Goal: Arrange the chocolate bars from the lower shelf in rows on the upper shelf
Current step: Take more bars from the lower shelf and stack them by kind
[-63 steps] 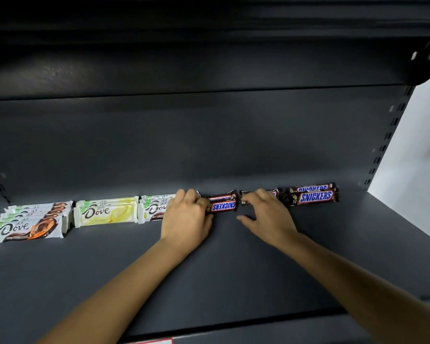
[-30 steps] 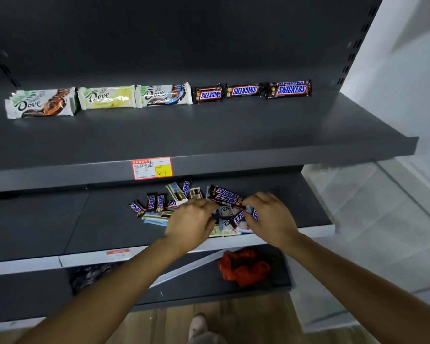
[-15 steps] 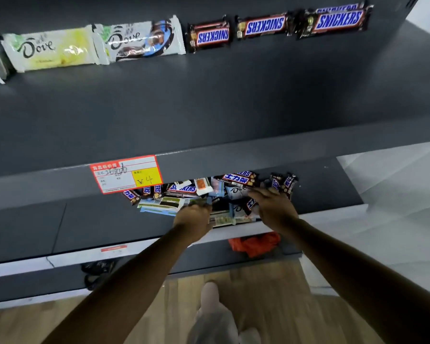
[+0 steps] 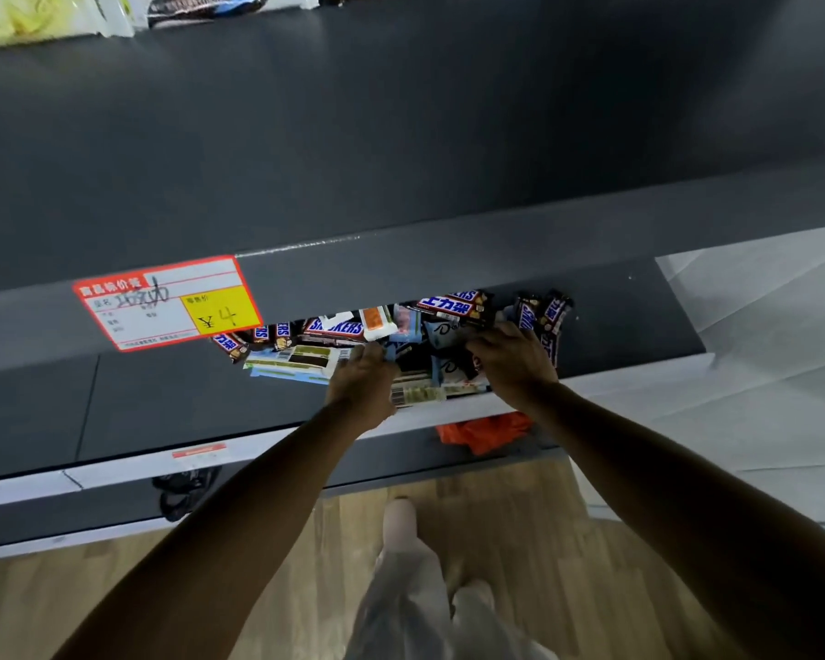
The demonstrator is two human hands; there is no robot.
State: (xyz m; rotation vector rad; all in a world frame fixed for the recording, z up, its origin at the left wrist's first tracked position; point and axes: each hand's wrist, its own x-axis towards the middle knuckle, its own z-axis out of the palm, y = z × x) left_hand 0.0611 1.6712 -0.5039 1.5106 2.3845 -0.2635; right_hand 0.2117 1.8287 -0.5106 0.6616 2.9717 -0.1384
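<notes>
Many chocolate bars lie heaped on the lower shelf, beneath the upper shelf. Left hand and right hand reach among them, fingers curled; whether either grips a bar I cannot tell. Picking step, I judge; next calls for a firm grip, then lifting.

Dove bars on upper shelf: cut off by top edge. Chocolate bar pile: rear part hidden behind upper shelf lip. Left hand, right hand: fingertips buried in pile, grip unclear. Price label: small print unreadable.
</notes>
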